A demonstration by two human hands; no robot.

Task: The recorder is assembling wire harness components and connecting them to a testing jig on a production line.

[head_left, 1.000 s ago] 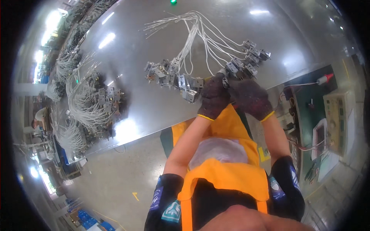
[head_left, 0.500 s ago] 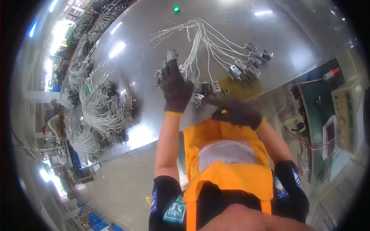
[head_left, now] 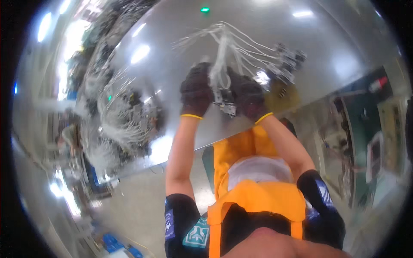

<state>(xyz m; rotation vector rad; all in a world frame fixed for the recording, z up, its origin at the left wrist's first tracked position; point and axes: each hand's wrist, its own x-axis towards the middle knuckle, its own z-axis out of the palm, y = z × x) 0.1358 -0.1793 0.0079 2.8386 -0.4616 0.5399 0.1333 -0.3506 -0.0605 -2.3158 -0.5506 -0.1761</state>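
Between my two dark-gloved hands hangs a bundle of white wires (head_left: 222, 56), running down to a few small metal switch-like parts (head_left: 226, 103) on the metal table. My left hand (head_left: 197, 91) is at the left side of the bundle, close against it. Along its right side lies my right hand (head_left: 248, 95), fingers pointing toward the wires. Motion blur smears the fingers of both hands, and the far fingertips are partly hidden, so their grip is unclear. More of these metal parts (head_left: 286, 64) sit in a cluster to the right, joined to the same white wires.
A pile of wired metal parts (head_left: 129, 124) covers the left of the table (head_left: 172, 129). A yellowish patch (head_left: 286, 96) lies by the near edge, right of my hands. Farther right stands a green-topped bench (head_left: 359, 120) with a red-tipped object (head_left: 378, 84) on it.
My right hand has moved from the table's near edge forward to the right of the wires. My left hand has drawn back slightly and bent its fingers. The near metal parts sit closer together.
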